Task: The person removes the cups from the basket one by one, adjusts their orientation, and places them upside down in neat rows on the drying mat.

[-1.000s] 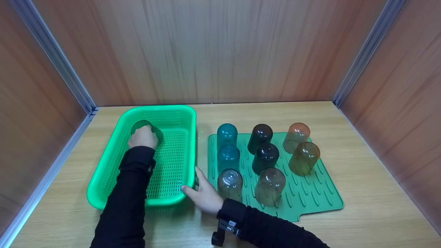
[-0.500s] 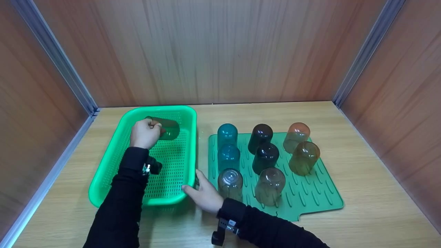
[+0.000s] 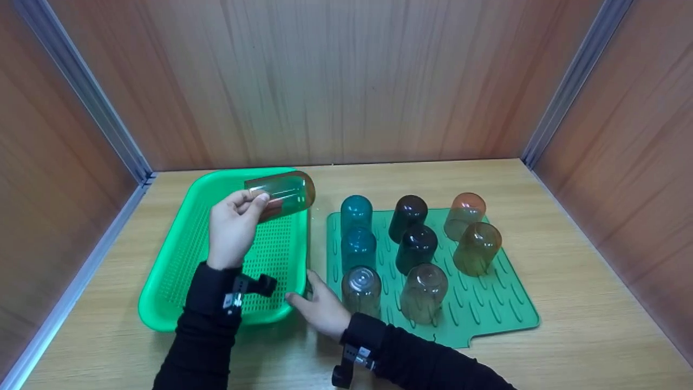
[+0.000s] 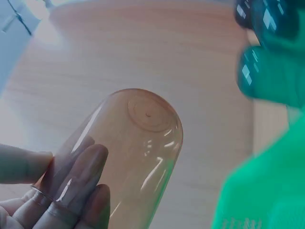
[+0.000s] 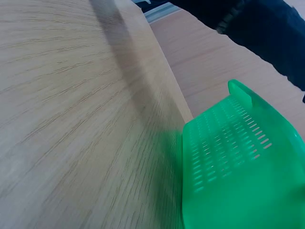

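Observation:
My left hand (image 3: 233,233) holds a clear amber tumbler (image 3: 292,189) by its open-end side, thumb and fingers round it. The tumbler lies tilted on its side above the far right part of the green basket (image 3: 168,246), its rounded base pointing right, past the basket's rim. In the left wrist view, the fingers show through the tumbler's wall (image 4: 138,138). My right hand (image 3: 322,309) grips the basket's near right corner, thumb at the rim and fingers along the outer side. The right wrist view shows the basket's perforated wall (image 5: 224,143) but not the right hand's fingers.
Right of the basket lies a green ribbed drying mat (image 3: 498,303). Several tumblers stand upside down on it: blue ones (image 3: 358,246), dark ones (image 3: 417,249), an orange one (image 3: 466,214), an amber one (image 3: 477,249) and colourless ones (image 3: 425,295). Wooden panels (image 3: 335,81) enclose the table.
My left hand has lifted the amber tumbler from inside the basket, up and to the right, turning it onto its side. The right hand stays at the basket corner.

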Demonstrator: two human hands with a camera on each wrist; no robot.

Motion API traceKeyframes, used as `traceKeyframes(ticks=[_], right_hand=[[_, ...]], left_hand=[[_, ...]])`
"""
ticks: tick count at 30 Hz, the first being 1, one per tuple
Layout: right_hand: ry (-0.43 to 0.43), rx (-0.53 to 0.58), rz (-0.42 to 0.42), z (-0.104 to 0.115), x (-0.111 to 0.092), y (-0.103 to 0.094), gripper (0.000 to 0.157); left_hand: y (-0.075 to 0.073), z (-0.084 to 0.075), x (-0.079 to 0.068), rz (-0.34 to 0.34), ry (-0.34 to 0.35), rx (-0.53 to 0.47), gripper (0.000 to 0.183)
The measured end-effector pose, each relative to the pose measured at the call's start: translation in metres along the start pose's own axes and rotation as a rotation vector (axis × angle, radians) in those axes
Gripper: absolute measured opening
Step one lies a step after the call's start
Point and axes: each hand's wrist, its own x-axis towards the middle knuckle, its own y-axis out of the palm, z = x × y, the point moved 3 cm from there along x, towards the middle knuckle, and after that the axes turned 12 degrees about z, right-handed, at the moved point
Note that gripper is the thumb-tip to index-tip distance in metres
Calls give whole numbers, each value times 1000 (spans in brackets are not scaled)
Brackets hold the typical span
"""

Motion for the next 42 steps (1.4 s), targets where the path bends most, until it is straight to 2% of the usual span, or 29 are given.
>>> traceKeyframes(ticks=[6, 12, 17, 23, 28, 32, 38, 42], right_hand=[[-53, 52, 42, 1, 0, 1, 53], [3, 66, 41, 0, 2, 1, 53], [44, 91, 49, 1, 0, 1, 55], [58, 129, 71, 3, -2, 1, 58], [50, 25, 18, 6, -7, -1, 72], [5, -44, -62, 15, -13, -3, 79], [-151, 60, -53, 42, -20, -9, 85], [-218, 175, -102, 59, -24, -24, 93]], left_hand=[[17, -8, -25, 35, 16, -25, 28], [32, -7, -42, 74, 5, -49, 23], [40, -2, -49, 95, -17, -68, 22], [41, 3, -52, 108, -22, -102, 22], [39, 2, -55, 103, -16, -104, 25], [36, -2, -58, 96, 0, -103, 28], [31, -9, -64, 80, 25, -111, 32], [30, -13, -66, 77, 31, -140, 33]])
